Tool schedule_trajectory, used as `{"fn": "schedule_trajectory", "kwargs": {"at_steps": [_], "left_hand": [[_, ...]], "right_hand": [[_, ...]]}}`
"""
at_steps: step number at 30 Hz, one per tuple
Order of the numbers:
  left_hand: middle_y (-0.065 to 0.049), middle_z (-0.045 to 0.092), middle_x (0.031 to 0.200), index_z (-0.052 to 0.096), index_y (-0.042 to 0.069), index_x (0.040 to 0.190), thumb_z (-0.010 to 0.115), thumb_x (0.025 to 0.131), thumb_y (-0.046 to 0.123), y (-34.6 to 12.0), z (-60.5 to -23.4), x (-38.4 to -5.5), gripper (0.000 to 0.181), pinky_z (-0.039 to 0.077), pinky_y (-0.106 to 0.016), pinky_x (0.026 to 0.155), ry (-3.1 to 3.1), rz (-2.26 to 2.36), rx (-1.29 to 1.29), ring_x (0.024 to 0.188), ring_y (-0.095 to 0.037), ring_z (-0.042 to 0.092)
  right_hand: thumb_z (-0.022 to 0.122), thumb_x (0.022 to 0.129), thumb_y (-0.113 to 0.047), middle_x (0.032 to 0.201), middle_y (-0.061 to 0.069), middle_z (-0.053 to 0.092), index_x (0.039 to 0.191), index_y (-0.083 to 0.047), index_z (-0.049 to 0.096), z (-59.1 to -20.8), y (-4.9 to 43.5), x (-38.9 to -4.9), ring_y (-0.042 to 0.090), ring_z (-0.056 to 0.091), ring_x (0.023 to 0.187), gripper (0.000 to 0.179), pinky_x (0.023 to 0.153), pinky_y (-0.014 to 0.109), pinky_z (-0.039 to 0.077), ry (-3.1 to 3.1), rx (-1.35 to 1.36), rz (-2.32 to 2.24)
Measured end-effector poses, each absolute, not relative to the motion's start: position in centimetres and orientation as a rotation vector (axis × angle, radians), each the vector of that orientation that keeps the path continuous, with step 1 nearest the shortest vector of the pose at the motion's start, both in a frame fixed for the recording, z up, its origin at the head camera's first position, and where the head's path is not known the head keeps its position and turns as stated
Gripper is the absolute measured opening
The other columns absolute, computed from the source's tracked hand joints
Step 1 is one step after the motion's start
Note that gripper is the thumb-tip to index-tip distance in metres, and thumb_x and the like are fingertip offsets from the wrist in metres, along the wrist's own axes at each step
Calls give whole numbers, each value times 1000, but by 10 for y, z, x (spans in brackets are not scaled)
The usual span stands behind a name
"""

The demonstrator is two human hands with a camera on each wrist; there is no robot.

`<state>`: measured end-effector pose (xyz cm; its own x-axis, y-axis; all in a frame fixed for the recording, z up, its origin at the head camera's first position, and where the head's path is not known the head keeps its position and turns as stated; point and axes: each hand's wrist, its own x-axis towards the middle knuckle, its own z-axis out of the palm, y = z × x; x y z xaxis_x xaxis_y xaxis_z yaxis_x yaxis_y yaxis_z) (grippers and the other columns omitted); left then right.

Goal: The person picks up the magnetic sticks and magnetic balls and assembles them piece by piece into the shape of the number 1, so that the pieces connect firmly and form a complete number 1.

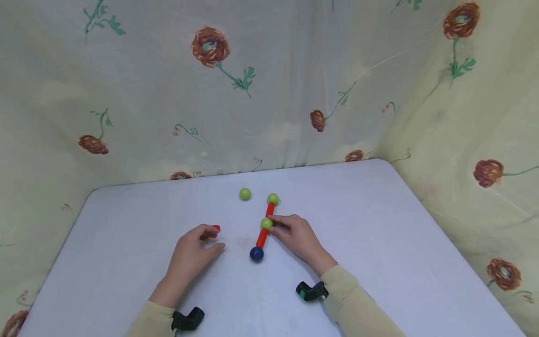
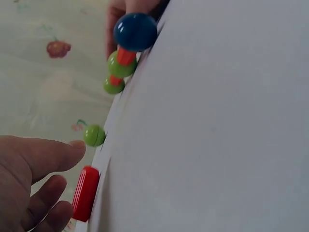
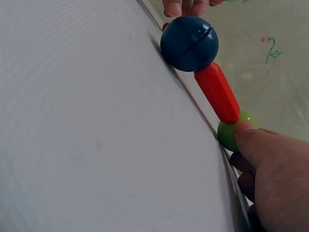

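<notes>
A chain of balls and rods lies on the table: a dark blue ball (image 1: 257,254) nearest, a red rod (image 1: 262,238), a green ball (image 1: 266,223) in the middle, another red rod (image 1: 270,209), and a far green ball (image 1: 273,199). My right hand (image 1: 301,237) pinches the middle green ball between thumb and fingers from the right side. To the left, my left hand (image 1: 194,252) hovers with thumb and fingers parted. Just past its fingers lies a loose red rod (image 2: 86,194), mostly hidden by them in the head view.
A separate green ball (image 1: 245,194) sits on the table left of the chain's far end. The white table (image 1: 358,210) meets a flowered cloth (image 1: 273,93) at the back and sides. Each wrist wears a black camera (image 1: 312,291).
</notes>
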<state>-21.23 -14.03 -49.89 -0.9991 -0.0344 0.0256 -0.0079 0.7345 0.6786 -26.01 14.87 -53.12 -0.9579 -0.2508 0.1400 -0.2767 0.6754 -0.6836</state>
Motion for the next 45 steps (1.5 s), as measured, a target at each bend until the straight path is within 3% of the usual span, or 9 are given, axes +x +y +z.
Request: {"fn": "schedule_trajectory", "kwargs": {"at_steps": [5, 15, 24, 36, 40, 45], "left_hand": [[-10, 67, 117, 69, 11, 117, 82, 86, 22, -160, -502, -225, 36, 53, -45, 95, -2837, -1131, 76, 108, -27, 61], [-16, 62, 136, 67, 12, 133, 78, 90, 25, -174, -511, -244, 45, 51, -52, 102, -2910, -1127, 86, 123, -35, 57], [-15, 67, 125, 76, 9, 117, 76, 91, 22, -173, -514, -248, 29, 50, -54, 99, -2894, -1011, 0, 119, -36, 59], [-12, 72, 124, 73, 10, 120, 74, 92, 23, -177, -512, -236, 31, 51, -53, 102, -2865, -1149, 66, 119, -34, 63], [-10, 72, 121, 73, 12, 117, 75, 91, 25, -173, -506, -227, 29, 52, -51, 97, -2872, -1189, 129, 114, -31, 62], [-3, 74, 111, 75, 17, 110, 79, 87, 29, -165, -503, -210, 25, 50, -36, 80, -2870, -1226, 163, 98, -23, 61]], "right_hand": [[75, 93, -37, 118, -9, 74, 129, -28, 72, -531, 148, -260, 13, 65, 104, 38, 93, 35, 55, -2850, 439, 1155], [74, 93, -38, 118, -11, 74, 130, -29, 71, -531, 149, -260, 10, 64, 100, 38, 90, 33, 55, -2855, 445, 1164], [76, 92, -37, 117, -8, 75, 130, -28, 71, -531, 150, -259, 15, 66, 104, 39, 91, 39, 55, -2821, 411, 1130], [76, 93, -36, 121, -6, 75, 130, -25, 71, -531, 145, -263, 18, 67, 109, 39, 96, 40, 55, -2825, 478, 1139], [75, 93, -37, 121, -6, 75, 130, -26, 71, -530, 145, -263, 18, 67, 109, 39, 97, 40, 55, -2827, 474, 1134], [75, 93, -39, 121, -7, 75, 131, -28, 71, -530, 146, -262, 17, 67, 109, 40, 96, 40, 55, -2833, 467, 1139]]}}
